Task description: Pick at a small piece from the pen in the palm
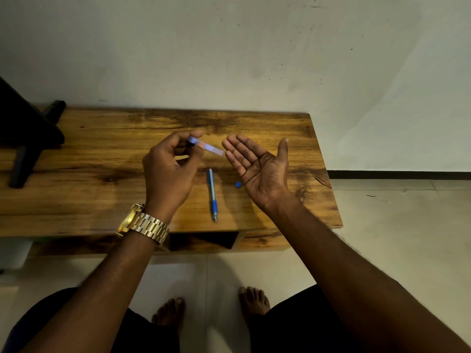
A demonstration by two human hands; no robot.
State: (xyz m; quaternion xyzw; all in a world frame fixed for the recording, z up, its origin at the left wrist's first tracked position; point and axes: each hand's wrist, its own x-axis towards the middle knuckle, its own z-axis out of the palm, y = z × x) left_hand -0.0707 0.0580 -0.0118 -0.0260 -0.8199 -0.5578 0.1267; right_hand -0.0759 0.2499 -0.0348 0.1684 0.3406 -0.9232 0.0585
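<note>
My left hand (169,164) pinches a blurred pen barrel (206,147); my right hand (257,165) lies open, palm up. Loose pinch risk: barrel drops beside the blue pen (212,194).

Pen (212,193): lt blue w/ dk blue grip. Cap (238,184): blue. Tube (206,147): pale blue, blurred. Watch (142,223): gold. Table (89,174): brown wood grain, dk streaks.

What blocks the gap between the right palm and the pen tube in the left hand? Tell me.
Nothing visible. The left hand pinches the blurred pen tube, whose free end nearly reaches the fingertips of the open right hand. The pen and blue cap lie lower, on the table.
</note>
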